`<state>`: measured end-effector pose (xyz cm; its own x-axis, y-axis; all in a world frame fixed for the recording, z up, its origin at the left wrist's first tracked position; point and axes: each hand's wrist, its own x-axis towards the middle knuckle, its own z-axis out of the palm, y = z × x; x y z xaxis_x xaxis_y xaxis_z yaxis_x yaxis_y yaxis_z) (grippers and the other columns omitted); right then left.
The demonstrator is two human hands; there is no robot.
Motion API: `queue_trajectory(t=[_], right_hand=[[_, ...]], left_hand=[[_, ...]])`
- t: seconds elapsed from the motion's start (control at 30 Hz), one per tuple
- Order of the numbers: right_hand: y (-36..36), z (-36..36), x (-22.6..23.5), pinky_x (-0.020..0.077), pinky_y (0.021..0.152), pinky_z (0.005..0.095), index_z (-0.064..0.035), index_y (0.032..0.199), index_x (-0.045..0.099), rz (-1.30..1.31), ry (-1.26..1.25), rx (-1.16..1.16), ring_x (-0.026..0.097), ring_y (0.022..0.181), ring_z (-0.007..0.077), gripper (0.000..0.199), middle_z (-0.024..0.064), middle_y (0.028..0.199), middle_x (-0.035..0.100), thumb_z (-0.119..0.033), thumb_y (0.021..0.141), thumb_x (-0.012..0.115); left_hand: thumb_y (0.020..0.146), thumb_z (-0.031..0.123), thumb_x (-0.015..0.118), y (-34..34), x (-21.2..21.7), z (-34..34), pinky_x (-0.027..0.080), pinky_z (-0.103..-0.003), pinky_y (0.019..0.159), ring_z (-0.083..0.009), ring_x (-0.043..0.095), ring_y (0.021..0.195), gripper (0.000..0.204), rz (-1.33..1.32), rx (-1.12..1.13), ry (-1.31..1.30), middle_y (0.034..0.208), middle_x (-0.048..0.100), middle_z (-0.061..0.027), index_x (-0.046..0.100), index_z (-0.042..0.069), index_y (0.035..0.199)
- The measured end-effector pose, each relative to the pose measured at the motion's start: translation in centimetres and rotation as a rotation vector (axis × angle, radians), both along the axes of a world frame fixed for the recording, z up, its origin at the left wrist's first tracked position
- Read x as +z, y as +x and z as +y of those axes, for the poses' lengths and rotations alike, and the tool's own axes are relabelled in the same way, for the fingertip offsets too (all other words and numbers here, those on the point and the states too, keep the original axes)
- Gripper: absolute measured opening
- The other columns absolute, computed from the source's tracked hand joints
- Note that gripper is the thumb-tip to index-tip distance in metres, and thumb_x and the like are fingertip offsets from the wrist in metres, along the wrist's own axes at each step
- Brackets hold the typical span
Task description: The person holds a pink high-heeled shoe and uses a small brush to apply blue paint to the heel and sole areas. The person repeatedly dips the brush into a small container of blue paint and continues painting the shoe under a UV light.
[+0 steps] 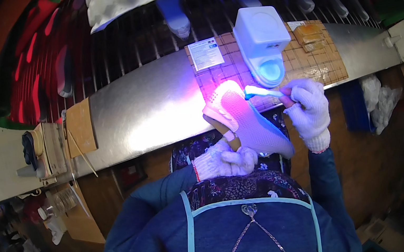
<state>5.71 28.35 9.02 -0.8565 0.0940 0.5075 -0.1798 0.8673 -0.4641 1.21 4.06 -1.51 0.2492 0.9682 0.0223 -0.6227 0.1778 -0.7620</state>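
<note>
A bare stretch of the long silver metal worktop (pixel 142 104) offers an open path between the flat tan board (pixel 79 128) on the left and the brown cardboard mat (pixel 330 62). On the mat, the tall white plastic dispenser (pixel 261 30) blocks passage, the yellow rectangular block (pixel 310 36) to its right. Nearer, the pink-lit knit shoe (pixel 239 111) obstructs the front edge; the slim white-handled brush (pixel 265 92) spans toward the gloved right hand (pixel 309 110). Dark metal bars (pixel 138 46) line the far side, their gaps hard to judge in shadow.
</note>
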Motion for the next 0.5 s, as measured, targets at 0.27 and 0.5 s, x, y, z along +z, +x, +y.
queue_trajectory(t=[0.27,0.5], right_hand=[[-1.9,-0.3,3.6,0.0398,0.078,0.0374,-0.0110,0.081,0.068,0.074,0.171,0.046,0.060,0.083,0.0220,0.018,0.0016,0.091,0.067,-0.008,0.068,0.081],[-2.4,-0.4,6.3,0.0402,0.079,0.0373,-0.0083,0.075,0.063,0.077,0.320,0.085,0.060,0.084,0.0234,0.020,0.0019,0.089,0.067,-0.003,0.066,0.081]], left_hand=[[0.101,0.043,0.055,0.1,0.6,-0.2,0.051,-0.032,0.079,-0.0069,0.043,0.052,0.060,0.204,0.029,-0.078,0.088,0.042,-0.0065,0.044,-0.006,0.132],[0.103,0.047,0.050,0.1,0.8,-0.3,0.049,-0.038,0.086,-0.0050,0.041,0.048,0.062,0.196,-0.013,-0.129,0.090,0.045,-0.0087,0.044,-0.007,0.134]])
